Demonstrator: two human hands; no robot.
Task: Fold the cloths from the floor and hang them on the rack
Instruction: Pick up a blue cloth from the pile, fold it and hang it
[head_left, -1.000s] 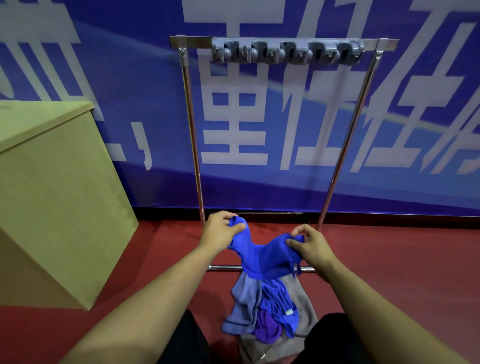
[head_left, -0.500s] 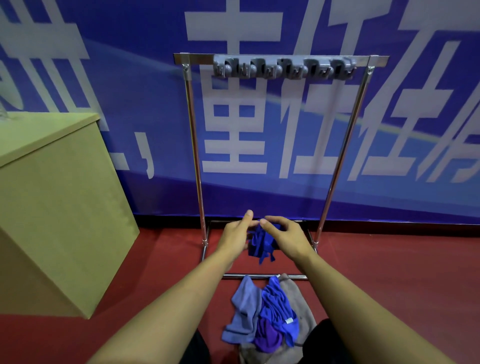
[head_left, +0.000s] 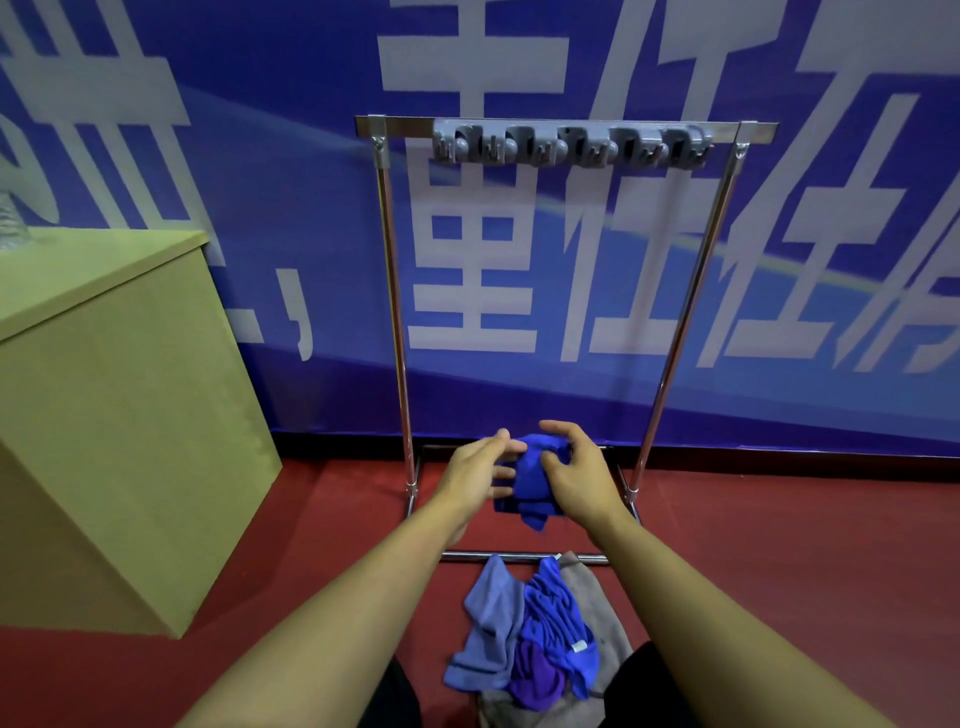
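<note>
A bunched-up blue cloth (head_left: 530, 480) hangs in the air between my two hands, in front of the lower part of the metal rack (head_left: 395, 312). My right hand (head_left: 576, 475) grips it from the right with curled fingers. My left hand (head_left: 480, 470) presses flat against its left side, fingers stretched out. The rack's top bar carries a grey strip of clips (head_left: 569, 145), with nothing hanging from it. On the red floor below my arms lies a pile of cloths (head_left: 530, 634): light blue, bright blue, purple and grey-brown ones.
A tan wooden cabinet (head_left: 114, 415) stands at the left, close to the rack's left post. A blue banner with large white characters (head_left: 519, 291) covers the wall behind. Red floor (head_left: 779, 545) stretches to the right. My dark-clad knees flank the pile.
The blue cloth was spread between my hands over the pile; my hands have come together, bunching it into a compact bundle and lifting it higher toward the rack.
</note>
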